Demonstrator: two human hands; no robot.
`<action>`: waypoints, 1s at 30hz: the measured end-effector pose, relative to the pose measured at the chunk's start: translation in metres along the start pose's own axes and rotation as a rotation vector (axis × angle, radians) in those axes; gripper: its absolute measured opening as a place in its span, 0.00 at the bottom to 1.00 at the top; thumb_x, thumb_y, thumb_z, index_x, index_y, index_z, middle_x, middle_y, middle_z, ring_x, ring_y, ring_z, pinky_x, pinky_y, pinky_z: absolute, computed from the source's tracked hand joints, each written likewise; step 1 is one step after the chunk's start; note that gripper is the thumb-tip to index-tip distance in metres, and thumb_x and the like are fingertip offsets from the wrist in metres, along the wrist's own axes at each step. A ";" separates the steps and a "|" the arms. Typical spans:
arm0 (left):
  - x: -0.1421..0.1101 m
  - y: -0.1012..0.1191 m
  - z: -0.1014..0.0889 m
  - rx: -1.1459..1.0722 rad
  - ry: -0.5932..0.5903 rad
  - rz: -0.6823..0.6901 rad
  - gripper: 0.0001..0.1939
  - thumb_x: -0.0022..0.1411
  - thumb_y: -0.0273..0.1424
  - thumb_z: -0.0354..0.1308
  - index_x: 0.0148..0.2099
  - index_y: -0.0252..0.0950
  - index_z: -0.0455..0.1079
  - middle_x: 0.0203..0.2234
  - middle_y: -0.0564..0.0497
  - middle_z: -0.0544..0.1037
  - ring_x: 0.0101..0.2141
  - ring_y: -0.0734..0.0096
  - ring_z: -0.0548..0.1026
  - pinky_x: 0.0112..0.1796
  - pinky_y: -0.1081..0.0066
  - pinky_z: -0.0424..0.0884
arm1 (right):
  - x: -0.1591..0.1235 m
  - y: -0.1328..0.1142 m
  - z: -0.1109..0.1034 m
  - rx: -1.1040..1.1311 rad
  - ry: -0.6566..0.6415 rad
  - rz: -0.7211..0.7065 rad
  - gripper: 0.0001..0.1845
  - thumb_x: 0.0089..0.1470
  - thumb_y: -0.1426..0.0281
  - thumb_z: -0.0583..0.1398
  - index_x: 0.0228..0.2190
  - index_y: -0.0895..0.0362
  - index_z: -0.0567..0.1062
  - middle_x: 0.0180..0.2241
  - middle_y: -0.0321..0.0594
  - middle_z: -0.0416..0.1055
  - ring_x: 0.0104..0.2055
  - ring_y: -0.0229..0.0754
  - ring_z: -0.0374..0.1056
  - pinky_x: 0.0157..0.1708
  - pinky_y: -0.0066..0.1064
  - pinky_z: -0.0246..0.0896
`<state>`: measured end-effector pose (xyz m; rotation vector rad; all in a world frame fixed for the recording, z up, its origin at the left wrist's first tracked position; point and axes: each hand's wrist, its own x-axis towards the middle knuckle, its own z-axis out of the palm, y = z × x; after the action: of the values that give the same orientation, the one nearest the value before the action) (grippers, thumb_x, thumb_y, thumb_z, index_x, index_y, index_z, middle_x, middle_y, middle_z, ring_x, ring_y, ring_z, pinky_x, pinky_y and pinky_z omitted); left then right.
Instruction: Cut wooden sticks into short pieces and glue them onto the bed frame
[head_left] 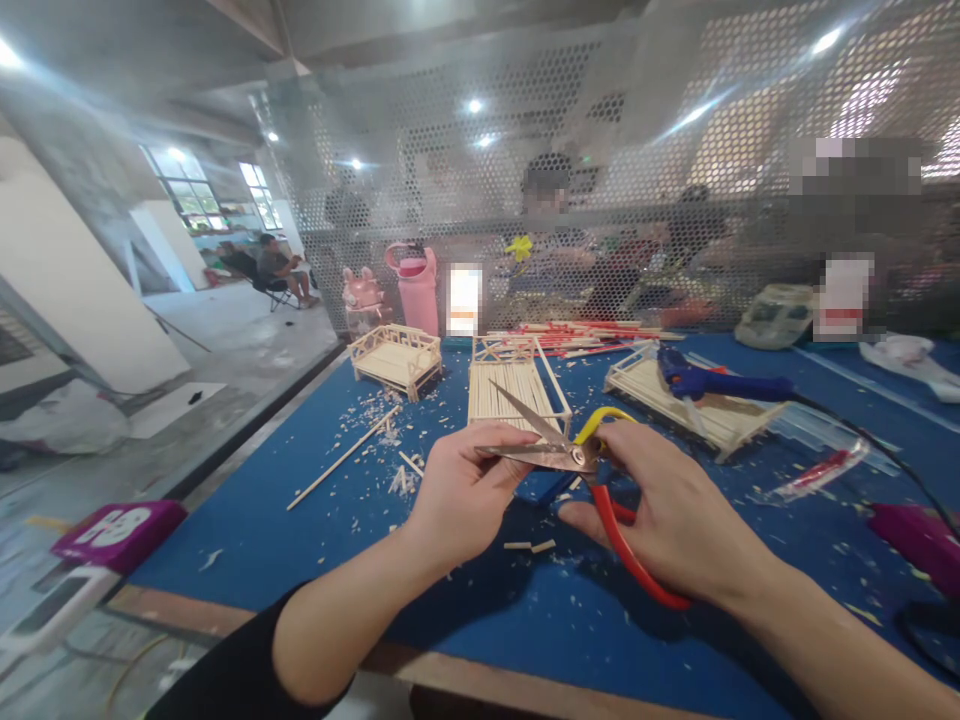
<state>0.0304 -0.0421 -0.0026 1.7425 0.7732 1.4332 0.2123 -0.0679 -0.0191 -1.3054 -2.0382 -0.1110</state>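
My right hand (660,510) grips a pair of scissors (579,457) with one yellow and one red handle. The blades are spread apart and point left. My left hand (469,490) is closed in a pinch by the lower blade, and what its fingers hold is hidden. Just beyond the hands stands a small stick-built frame (510,390) with a slatted floor. Below them on the blue table (480,630) lie two short stick offcuts (531,546). A long thin stick (343,458) rests to the left among chips.
Another railed stick model (397,360) stands back left, near a pink bottle (418,295). At right, a blue glue gun (720,385) lies over a third stick model (690,400), its cord trailing right. Red-tipped sticks (585,335) are piled against the perforated screen (450,200). People are beyond it.
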 end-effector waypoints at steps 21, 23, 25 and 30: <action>0.000 0.001 0.004 0.106 -0.036 0.012 0.09 0.58 0.26 0.56 0.35 0.38 0.78 0.32 0.50 0.81 0.35 0.68 0.78 0.39 0.70 0.73 | 0.005 -0.002 0.008 0.079 0.012 0.176 0.08 0.37 0.73 0.52 0.26 0.53 0.64 0.23 0.36 0.70 0.23 0.39 0.65 0.23 0.28 0.56; 0.000 -0.003 0.004 0.045 -0.011 -0.044 0.08 0.58 0.27 0.57 0.34 0.37 0.78 0.30 0.50 0.81 0.33 0.68 0.78 0.36 0.70 0.74 | 0.007 -0.002 0.007 0.081 0.024 0.140 0.07 0.36 0.72 0.52 0.25 0.53 0.62 0.25 0.38 0.69 0.25 0.41 0.65 0.25 0.30 0.59; -0.001 -0.007 0.004 -0.044 0.018 -0.085 0.06 0.56 0.29 0.59 0.33 0.36 0.77 0.30 0.49 0.81 0.32 0.68 0.78 0.35 0.70 0.75 | 0.007 -0.001 0.007 0.054 0.038 0.098 0.06 0.37 0.72 0.52 0.24 0.53 0.61 0.25 0.39 0.68 0.26 0.43 0.64 0.26 0.32 0.60; -0.001 -0.008 0.006 -0.085 0.091 -0.062 0.01 0.51 0.27 0.63 0.29 0.36 0.76 0.27 0.49 0.81 0.31 0.68 0.79 0.36 0.70 0.76 | 0.004 0.002 0.008 -0.020 0.084 -0.012 0.07 0.39 0.72 0.53 0.27 0.54 0.61 0.25 0.40 0.66 0.27 0.45 0.63 0.27 0.33 0.59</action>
<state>0.0363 -0.0395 -0.0109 1.5854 0.7958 1.4897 0.2092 -0.0600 -0.0231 -1.2798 -1.9784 -0.1894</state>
